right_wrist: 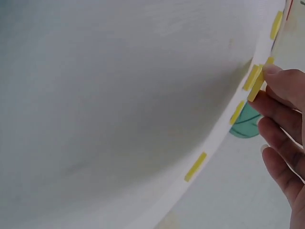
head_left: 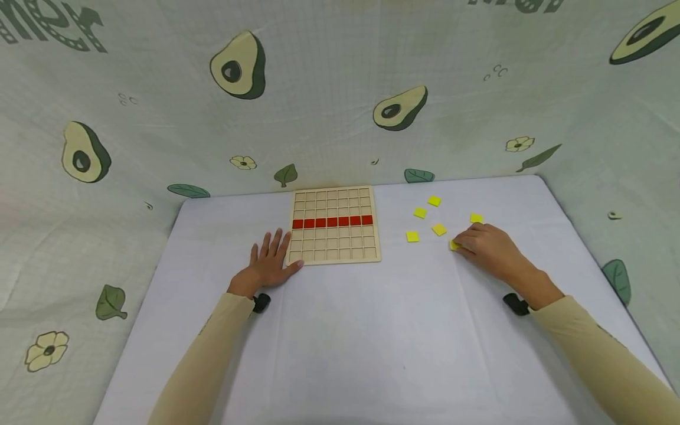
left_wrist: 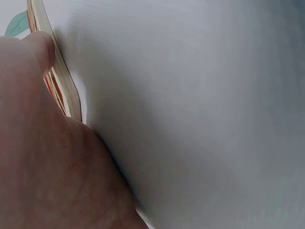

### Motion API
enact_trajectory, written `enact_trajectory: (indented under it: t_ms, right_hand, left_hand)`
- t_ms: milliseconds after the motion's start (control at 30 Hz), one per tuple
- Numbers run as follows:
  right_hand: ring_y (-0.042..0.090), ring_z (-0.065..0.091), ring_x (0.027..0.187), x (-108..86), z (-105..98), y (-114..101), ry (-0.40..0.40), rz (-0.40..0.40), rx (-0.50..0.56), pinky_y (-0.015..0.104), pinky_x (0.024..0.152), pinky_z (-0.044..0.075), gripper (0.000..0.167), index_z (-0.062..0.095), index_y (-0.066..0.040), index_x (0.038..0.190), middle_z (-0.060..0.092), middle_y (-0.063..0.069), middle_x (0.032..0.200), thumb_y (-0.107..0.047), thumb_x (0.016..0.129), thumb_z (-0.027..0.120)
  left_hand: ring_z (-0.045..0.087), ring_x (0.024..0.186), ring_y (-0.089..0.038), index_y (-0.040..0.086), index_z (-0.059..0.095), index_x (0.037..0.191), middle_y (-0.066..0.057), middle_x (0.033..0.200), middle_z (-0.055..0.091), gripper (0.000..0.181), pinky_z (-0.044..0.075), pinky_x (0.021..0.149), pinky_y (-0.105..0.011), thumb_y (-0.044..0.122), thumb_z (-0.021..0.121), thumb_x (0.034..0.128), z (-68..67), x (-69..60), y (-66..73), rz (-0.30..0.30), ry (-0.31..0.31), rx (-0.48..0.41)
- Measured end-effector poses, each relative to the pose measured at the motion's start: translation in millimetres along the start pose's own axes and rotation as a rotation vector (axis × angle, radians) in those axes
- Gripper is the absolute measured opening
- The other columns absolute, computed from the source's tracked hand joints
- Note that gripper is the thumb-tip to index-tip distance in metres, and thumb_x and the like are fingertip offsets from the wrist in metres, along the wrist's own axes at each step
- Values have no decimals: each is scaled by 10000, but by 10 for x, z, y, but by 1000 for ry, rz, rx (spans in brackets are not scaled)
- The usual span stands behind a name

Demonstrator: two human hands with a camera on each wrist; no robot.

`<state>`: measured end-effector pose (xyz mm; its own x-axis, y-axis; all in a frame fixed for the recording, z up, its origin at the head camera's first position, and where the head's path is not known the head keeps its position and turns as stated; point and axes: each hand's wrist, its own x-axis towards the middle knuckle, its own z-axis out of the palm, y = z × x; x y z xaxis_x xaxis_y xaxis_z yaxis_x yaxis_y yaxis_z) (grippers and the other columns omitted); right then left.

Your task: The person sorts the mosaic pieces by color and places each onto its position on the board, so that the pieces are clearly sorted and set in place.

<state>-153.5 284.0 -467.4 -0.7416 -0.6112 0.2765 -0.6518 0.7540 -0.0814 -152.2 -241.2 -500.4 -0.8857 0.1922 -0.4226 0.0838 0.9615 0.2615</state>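
Observation:
A pale wooden grid board (head_left: 334, 261) lies on the white-covered table, with a row of red square tiles (head_left: 332, 222) across its middle. My left hand (head_left: 265, 267) rests spread at the board's left side, its thumb over the near left corner. In the left wrist view the thumb (left_wrist: 43, 50) touches the board's edge (left_wrist: 69, 93). To the right, my right hand (head_left: 491, 251) pinches a yellow square tile (head_left: 454, 245). The right wrist view shows that tile (right_wrist: 256, 87) between thumb and index finger, apparently raised off the table.
Several loose yellow tiles (head_left: 439, 229) lie scattered between the board and my right hand, with one tile (head_left: 476, 218) just beyond that hand. An avocado-patterned cloth (head_left: 329, 118) hangs behind the table (head_left: 361, 342) and along its sides.

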Motion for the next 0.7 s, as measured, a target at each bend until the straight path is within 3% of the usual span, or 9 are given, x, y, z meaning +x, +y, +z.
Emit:
enact_trajectory:
  t_ms: [300, 700]
  right_hand:
    - [293, 688, 919, 204, -42, -111, 63, -48, 10, 458, 812, 591, 261, 815, 11, 1017, 804, 100, 967, 11, 771, 902]
    - [302, 706, 924, 574, -5, -284, 191, -206, 49, 467, 830, 598, 313, 811, 30, 1024, 800, 101, 951, 48, 731, 919]
  left_hand:
    - [-179, 1614, -419, 100, -51, 1704, -165, 1767, -158, 951, -93, 1250, -675, 622, 424, 1066, 10, -8, 8, -2, 2, 11]
    - [-181, 1612, -422, 93, -54, 1702, -169, 1765, -162, 943, -97, 1250, -674, 598, 437, 1075, -11, -33, 26, -6, 4, 4]
